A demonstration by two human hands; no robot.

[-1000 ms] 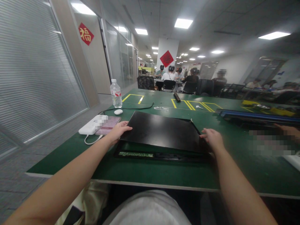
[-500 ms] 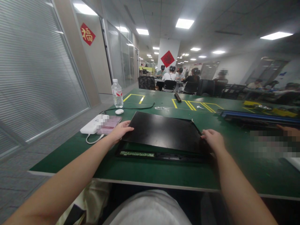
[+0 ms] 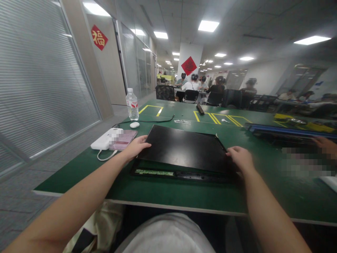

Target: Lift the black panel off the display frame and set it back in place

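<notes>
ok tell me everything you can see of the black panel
The black panel is a thin, flat, four-sided sheet, its smooth face softly shiny, material unclear. It sits askew over a black frame on the green table, leaving the frame's near strip uncovered. The left hand holds its left edge, thumb on top; the right hand is at its right edge, but contact is unclear.

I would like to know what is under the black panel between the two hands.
Past the near edge of the panel, a black frame shows, with a green circuit board toward its left. What lies farther under is covered and cannot be seen.
</notes>
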